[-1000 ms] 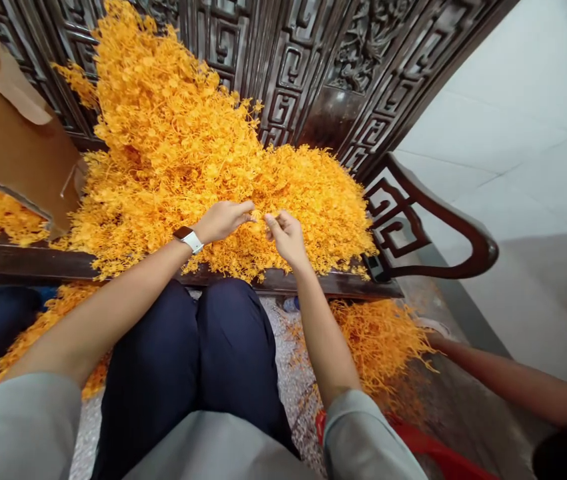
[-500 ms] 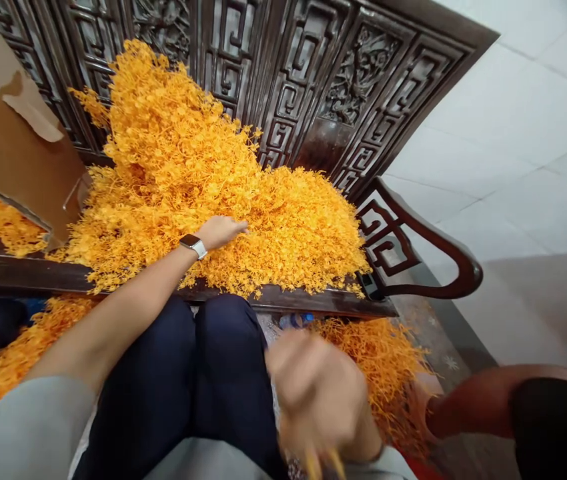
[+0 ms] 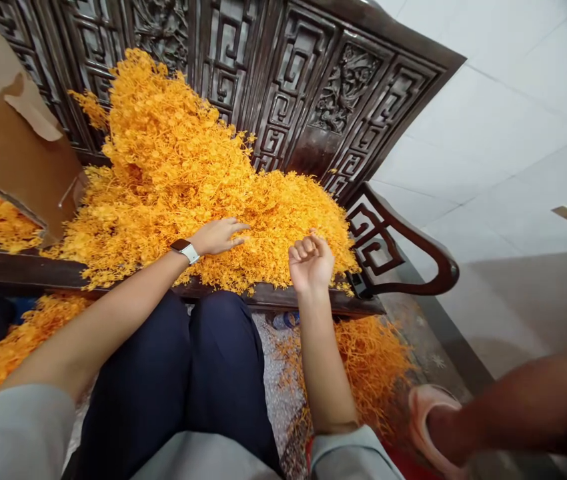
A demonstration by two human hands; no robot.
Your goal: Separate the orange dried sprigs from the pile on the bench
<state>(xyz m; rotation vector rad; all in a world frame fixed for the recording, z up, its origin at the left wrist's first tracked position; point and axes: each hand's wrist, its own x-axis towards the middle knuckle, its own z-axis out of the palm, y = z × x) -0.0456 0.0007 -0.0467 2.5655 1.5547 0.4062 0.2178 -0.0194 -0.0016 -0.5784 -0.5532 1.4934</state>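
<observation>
Your left hand (image 3: 218, 237) lies open, flat on the orange sprigs (image 3: 173, 167). Uncurl your fisted right hand (image 3: 311, 261) (contents hidden) and pinch one stem.

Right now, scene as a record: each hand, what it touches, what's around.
left hand: open, palm down on the pile of orange artificial sprigs
right hand: fingers curled shut, over the pile's front edge; contents not visible
left wrist: smartwatch
support: carved dark wooden bench
left of pile: cardboard box
floor: loose sprigs
lower right: another person's limb, blurred
</observation>
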